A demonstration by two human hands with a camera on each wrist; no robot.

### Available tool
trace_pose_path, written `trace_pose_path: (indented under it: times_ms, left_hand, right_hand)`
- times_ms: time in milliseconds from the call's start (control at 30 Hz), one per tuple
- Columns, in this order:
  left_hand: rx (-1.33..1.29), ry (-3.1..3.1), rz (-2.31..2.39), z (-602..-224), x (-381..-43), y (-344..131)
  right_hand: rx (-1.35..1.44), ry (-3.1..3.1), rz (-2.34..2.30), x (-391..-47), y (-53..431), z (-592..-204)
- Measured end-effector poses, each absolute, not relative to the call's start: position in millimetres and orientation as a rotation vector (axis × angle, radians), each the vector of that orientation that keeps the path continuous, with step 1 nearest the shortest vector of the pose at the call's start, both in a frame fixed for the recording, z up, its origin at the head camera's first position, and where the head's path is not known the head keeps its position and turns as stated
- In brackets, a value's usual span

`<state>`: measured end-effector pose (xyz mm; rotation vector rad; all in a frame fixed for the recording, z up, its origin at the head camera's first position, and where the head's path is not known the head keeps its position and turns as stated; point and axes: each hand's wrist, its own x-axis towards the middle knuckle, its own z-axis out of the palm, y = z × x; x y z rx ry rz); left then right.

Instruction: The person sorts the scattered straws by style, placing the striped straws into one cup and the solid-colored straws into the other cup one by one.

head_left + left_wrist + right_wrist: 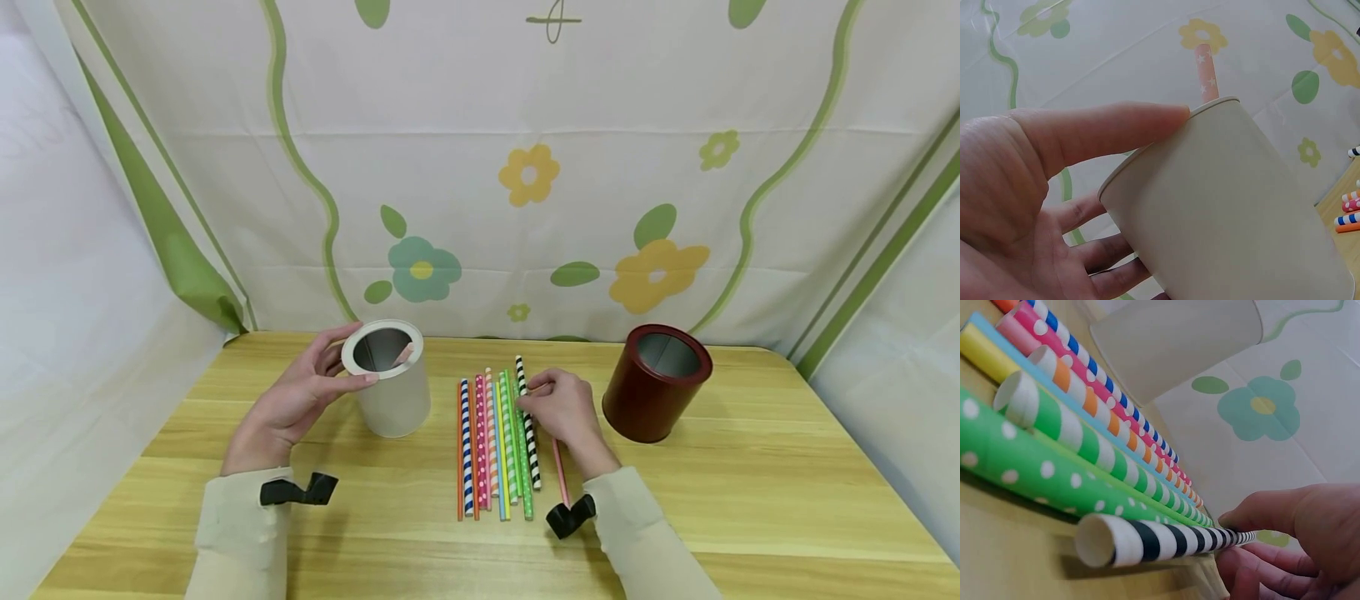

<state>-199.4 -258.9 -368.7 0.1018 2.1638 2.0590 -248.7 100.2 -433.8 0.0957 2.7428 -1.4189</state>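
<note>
White cylindrical can: hold steady; the left hand, half closed, grips it between thumb and fingers. Right hand, nearly closed, right of the can, pinches 1 black-and-white striped straw; press lightly, as hard pressure could crush it.

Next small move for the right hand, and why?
Probably lift the black-striped straw clear of the other straws: the right hand pinches it, and the left hand holds the white can, where a pink straw leans.
</note>
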Motion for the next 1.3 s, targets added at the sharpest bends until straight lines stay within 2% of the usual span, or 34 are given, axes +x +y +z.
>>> trace_pose_path:
  times_ms: [700, 1300]
  left_hand:
    - [0.117, 2.169, 2.065, -365.5, -198.8, -260.3]
    - [0.123, 2.179, 2.046, -368.8, -198.5, -260.3]
  right_hand:
    - [0.013, 2.355, -1.954, -245.6, 108.8, -394.2]
    - [-0.049, 2.189, -2.225, -242.0, 114.7, -373.0]
